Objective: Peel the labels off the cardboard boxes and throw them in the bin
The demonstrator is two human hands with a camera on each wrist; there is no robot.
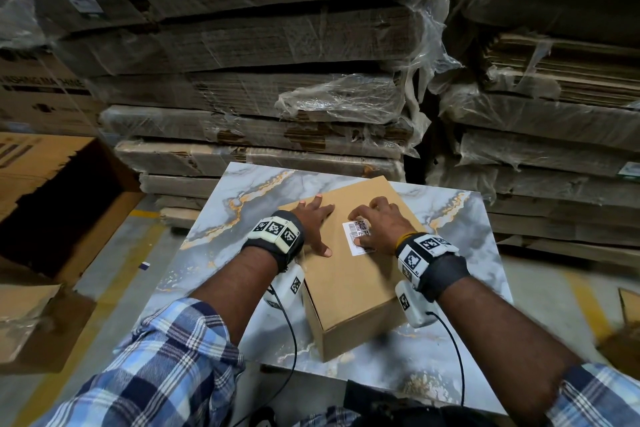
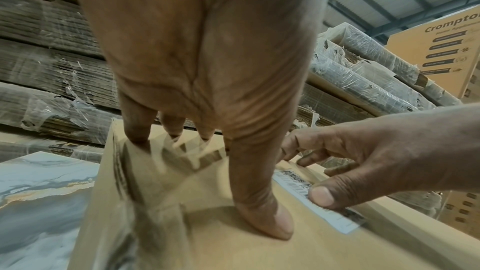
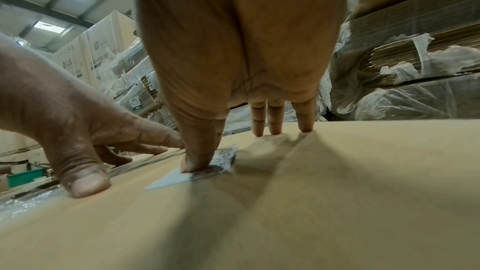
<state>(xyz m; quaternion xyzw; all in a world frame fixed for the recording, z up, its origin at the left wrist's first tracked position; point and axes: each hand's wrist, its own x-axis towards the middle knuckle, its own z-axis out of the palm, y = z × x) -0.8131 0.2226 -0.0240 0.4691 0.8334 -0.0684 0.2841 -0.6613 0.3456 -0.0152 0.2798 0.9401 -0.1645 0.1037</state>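
Plain brown cardboard, closed and unprinted on top, makes up the box (image 1: 349, 274) that sits on a grey marble-patterned table (image 1: 221, 204) veined with gold; the box is turned at an angle to the table, its long axis running from the person's near side away toward the far left, one corner pointing back at the person. On its top face lies a small white label (image 1: 358, 237), a rectangle whose long side follows the box's length; it carries a barcode and a square code in black, too small and blurred to read; in the right wrist view its far edge looks slightly raised off the cardboard, though I cannot tell for sure.

The left hand (image 1: 313, 222) lies flat on the box top just left of the label, fingers straight and spread, thumb pressed down, holding nothing. The right hand (image 1: 379, 218) arches over the label, its fingertips down on the cardboard beyond it and its thumb (image 2: 322, 194) pressed on the label's face; the fingers are bent but not closed around anything.

Behind the table stand stacks of flattened cardboard (image 1: 263, 94) wrapped in torn clear film; a carton (image 2: 441, 52) at the right reads "Crompton", and cartons (image 3: 101, 48) at the left read "LG" and "WASHING MACHINE". A green bin (image 3: 24, 177) sits low at the far left.
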